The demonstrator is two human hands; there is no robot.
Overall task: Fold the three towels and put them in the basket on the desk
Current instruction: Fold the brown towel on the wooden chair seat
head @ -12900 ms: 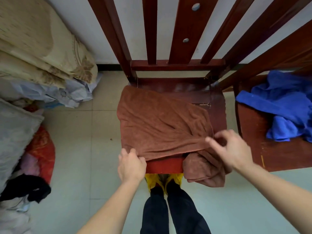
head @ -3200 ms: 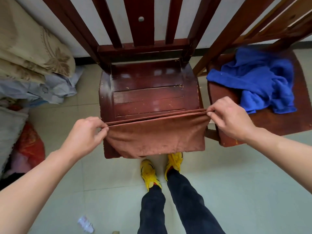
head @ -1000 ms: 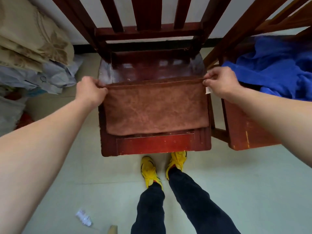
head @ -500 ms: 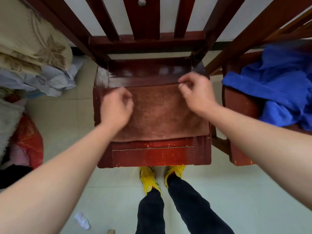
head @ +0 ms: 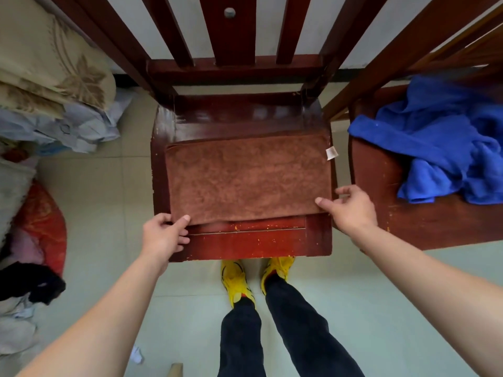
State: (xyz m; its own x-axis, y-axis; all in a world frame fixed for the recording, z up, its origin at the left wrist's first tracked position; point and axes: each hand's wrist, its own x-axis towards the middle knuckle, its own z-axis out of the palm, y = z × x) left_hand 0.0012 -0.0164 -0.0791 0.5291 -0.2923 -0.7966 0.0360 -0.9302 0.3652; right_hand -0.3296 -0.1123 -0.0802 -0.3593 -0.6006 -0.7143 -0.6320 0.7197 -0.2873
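Folded brown towel (head: pixel 247 178) flat on chair (head: pixel 245 240); left hand (head: pixel 163 235) and right hand (head: pixel 351 208) pinch its near corners.

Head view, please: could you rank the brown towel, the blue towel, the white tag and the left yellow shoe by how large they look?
1. Brown towel, folded flat on the chair.
2. Blue towel, crumpled and cut off by the frame, so perhaps larger.
3. Left yellow shoe.
4. White tag.

1. The left hand (head: pixel 163 236) reaches forward on a bare arm, thumb and fingers closing in a pinch.
2. The right hand (head: pixel 351 209) does the same on the right, thumb extended.
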